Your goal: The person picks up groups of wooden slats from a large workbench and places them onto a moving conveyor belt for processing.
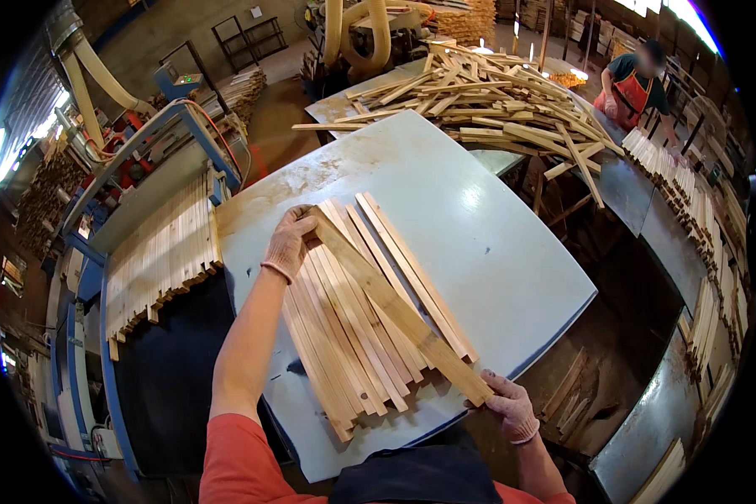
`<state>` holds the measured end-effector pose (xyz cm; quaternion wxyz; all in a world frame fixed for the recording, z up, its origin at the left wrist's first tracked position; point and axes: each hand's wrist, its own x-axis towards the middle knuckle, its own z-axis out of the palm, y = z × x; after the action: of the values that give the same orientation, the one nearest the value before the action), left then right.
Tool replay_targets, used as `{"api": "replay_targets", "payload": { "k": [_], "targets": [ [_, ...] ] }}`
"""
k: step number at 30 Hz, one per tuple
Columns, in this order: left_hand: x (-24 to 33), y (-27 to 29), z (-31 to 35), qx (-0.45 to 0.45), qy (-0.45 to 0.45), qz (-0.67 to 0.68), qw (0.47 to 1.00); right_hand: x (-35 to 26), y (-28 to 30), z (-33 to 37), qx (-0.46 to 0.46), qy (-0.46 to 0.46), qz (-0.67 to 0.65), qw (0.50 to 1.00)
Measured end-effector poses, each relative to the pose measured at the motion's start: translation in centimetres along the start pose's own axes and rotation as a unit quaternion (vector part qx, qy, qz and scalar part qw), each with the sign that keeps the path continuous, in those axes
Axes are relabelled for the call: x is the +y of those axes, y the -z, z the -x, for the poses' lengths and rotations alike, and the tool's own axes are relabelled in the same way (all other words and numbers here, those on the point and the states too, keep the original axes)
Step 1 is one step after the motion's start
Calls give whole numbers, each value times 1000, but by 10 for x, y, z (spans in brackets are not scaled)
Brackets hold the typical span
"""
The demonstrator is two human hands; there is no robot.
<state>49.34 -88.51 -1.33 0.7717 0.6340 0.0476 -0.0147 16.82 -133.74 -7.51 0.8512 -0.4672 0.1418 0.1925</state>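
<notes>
Both my hands wear knitted work gloves and hold one long wooden slat [395, 302] by its two ends. My left hand [291, 242] grips the far end, fingers wrapped round it. At the near right end, my right hand [509, 405] is closed on the other tip, past the table's near edge. The slat slants across a row of pale wooden strips [332, 336] laid side by side on the light grey table [496, 244]. Two strips [416, 273] at the right of the row lie slightly apart from the others.
Left of the table, a blue-framed machine [202, 139] has a dark belt [176, 370] carrying more strips [164, 252]. A tangled wood pile [479, 92] stands behind the table. Far right, a person in a red apron [634, 92] stands by a metal bench [647, 428] with stacked strips.
</notes>
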Motion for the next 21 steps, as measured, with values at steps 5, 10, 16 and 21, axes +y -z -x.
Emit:
{"api": "replay_targets", "payload": {
  "k": [5,10,16,21],
  "targets": [
    [-20,7,22,12,3,208,978,22,-5,18,-27,-18,32,999],
    [-18,-103,126,-138,80,147,976,80,-1,37,-40,49,170,983],
    [-65,-114,184,-235,120,86,961,140,-53,101,0,45,174,984],
    [-88,-151,260,-418,167,31,892,244,-78,153,162,64,243,954]
  ]
}}
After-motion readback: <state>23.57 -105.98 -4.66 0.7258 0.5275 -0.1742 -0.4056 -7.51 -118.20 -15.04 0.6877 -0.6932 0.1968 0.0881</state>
